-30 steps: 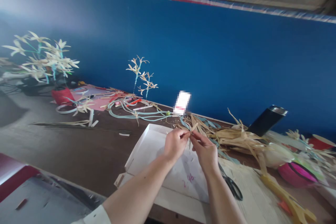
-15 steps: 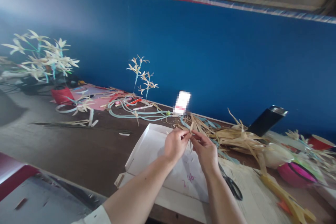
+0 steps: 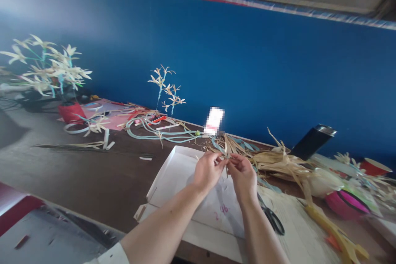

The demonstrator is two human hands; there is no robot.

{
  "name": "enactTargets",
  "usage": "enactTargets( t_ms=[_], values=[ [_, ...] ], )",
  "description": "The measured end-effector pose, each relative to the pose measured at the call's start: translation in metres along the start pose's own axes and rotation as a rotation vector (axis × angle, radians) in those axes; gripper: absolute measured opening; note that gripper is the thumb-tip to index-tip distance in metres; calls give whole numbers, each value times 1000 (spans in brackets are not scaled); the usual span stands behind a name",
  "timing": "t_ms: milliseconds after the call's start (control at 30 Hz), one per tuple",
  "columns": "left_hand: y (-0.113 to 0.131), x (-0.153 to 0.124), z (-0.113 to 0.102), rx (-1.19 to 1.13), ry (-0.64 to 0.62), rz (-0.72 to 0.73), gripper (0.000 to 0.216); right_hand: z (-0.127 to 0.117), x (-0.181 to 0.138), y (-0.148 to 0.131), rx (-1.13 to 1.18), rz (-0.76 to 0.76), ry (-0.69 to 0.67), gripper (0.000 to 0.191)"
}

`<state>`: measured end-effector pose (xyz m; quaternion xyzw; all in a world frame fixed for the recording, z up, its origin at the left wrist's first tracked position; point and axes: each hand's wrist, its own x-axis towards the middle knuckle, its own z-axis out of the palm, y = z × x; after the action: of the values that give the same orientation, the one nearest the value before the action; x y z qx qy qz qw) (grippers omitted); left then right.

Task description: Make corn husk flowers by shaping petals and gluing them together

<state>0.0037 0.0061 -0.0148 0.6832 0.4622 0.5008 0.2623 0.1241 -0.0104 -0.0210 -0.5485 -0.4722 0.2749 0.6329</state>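
Note:
My left hand and my right hand meet over the far right part of a white cardboard box lid. Fingertips of both are pinched together around a small piece of dried husk, whose pale tip pokes up between them. The fingers hide most of it, and its exact shape is hard to make out. Just beyond lies a heap of dried husk strips. Black-handled scissors rest beside my right forearm, partly covered by it.
A yellow glue gun, a pink bowl-like item and a dark flask are on the right. Pale blue tubing and a red pot of husk flowers are on the left. A blue partition stands behind.
My fingers have shifted slightly on the husk piece, the right hand's fingertips turning a little. Both hands stay close together over the lid.

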Motion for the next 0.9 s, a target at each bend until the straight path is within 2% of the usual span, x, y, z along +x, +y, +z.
enactTargets(
  t_ms=[333,633,800,900],
  values=[
    [1,-1,0,-60,-29,0,39,-3,1,-2,-22,5,55,37],
    [0,-1,1,-117,-87,12,33,-3,2,0,-12,-14,49,36],
    [2,-2,-1,-54,-121,65,30,-4,2,0,-22,-7,65,38],
    [4,-4,-2,67,-128,153,31,-4,4,-1,-9,11,69,40]
  ],
)
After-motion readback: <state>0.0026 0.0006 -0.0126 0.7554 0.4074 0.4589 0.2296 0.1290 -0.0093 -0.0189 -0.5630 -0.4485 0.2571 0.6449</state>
